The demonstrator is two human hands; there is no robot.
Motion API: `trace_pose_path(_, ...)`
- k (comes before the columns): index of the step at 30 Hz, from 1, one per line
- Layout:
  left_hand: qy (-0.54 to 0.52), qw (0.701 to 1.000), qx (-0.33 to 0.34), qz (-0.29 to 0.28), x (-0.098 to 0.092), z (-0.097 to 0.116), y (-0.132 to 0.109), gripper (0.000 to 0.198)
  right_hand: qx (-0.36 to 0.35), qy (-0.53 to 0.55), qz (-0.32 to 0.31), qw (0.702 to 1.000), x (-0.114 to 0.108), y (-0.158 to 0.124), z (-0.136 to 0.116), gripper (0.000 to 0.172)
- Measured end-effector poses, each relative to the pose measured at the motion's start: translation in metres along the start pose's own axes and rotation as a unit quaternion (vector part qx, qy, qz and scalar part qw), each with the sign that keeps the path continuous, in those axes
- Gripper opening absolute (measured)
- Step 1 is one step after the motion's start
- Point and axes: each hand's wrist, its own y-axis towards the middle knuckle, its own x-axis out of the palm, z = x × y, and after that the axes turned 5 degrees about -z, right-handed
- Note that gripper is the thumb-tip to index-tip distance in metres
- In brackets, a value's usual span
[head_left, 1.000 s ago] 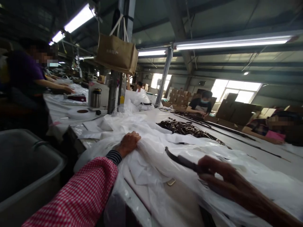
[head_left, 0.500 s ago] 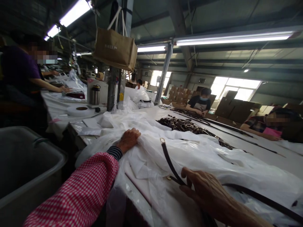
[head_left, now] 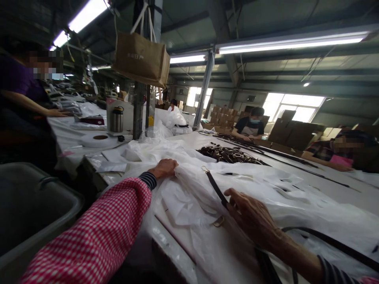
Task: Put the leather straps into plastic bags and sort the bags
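Note:
My left hand (head_left: 164,168) is closed on the thin white plastic sheeting (head_left: 189,177) bunched over the table's near edge. To the right, my right hand (head_left: 248,211) is closed on a dark strap (head_left: 216,188), whose end with a gold buckle points up and away. Just left of that hand another gold buckle (head_left: 219,221) lies on the white surface. More dark strap (head_left: 328,240) curves around under and behind my right wrist. Beyond the sheeting sits a pile of dark straps with metal rings (head_left: 232,154).
A grey plastic bin (head_left: 38,205) stands at the lower left. A brown bag (head_left: 140,57) hangs from a post above a steel flask (head_left: 117,119). People work at the left and across the table, where long straps (head_left: 296,157) lie.
My right hand has moved up and slightly left with the strap, and a gold buckle now shows beside it. My left hand stays on the sheeting. The view has shifted slightly.

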Motion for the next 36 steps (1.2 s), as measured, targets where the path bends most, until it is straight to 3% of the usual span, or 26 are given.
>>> trace_pose_path(6,-0.027,0.999,0.015,-0.029,-0.009,0.0,0.002,0.025,-0.019,0.011,-0.01,1.0,0.004,0.022,-0.026,0.023)
trace_pose_path(10,-0.04,0.998,0.028,-0.027,-0.011,0.0,-0.001,0.02,0.018,0.141,0.007,0.99,0.006,0.04,-0.017,0.022)
trace_pose_path(13,-0.047,0.998,0.033,-0.023,-0.008,-0.003,0.002,0.019,0.002,0.26,0.058,0.964,0.0,0.038,-0.009,0.023)
trace_pose_path(15,-0.05,0.998,0.034,-0.023,-0.006,-0.004,0.004,0.022,-0.042,0.273,0.118,0.954,-0.007,0.028,-0.011,0.022)
trace_pose_path(17,-0.052,0.998,0.034,-0.024,-0.005,-0.006,0.006,0.023,-0.118,0.243,0.155,0.95,-0.011,0.016,-0.018,0.02)
trace_pose_path(20,-0.052,0.998,0.035,-0.026,-0.006,-0.006,0.006,0.023,-0.199,0.185,0.071,0.96,-0.005,0.003,-0.034,0.022)
trace_pose_path(22,-0.052,0.998,0.034,-0.026,-0.007,-0.004,0.005,0.022,-0.182,0.152,-0.019,0.971,0.006,0.002,-0.042,0.026)
trace_pose_path(24,-0.052,0.998,0.033,-0.026,-0.008,-0.003,0.003,0.022,-0.137,0.127,-0.062,0.98,0.018,0.007,-0.044,0.026)
trace_pose_path(29,-0.055,0.998,0.022,-0.025,-0.006,-0.005,0.005,0.021,-0.032,0.182,-0.037,0.982,0.025,0.034,-0.032,0.031)
trace_pose_path(31,-0.053,0.998,0.022,-0.025,-0.004,-0.008,0.007,0.02,0.004,0.153,-0.033,0.988,0.024,0.041,-0.03,0.031)
trace_pose_path(33,-0.05,0.998,0.03,-0.028,-0.004,-0.01,0.009,0.02,-0.003,0.066,-0.041,0.997,0.03,0.043,-0.033,0.023)
trace_pose_path(36,-0.043,0.997,0.062,-0.029,-0.007,-0.008,0.008,0.021,-0.071,-0.058,-0.035,0.995,0.042,0.035,-0.042,0.013)
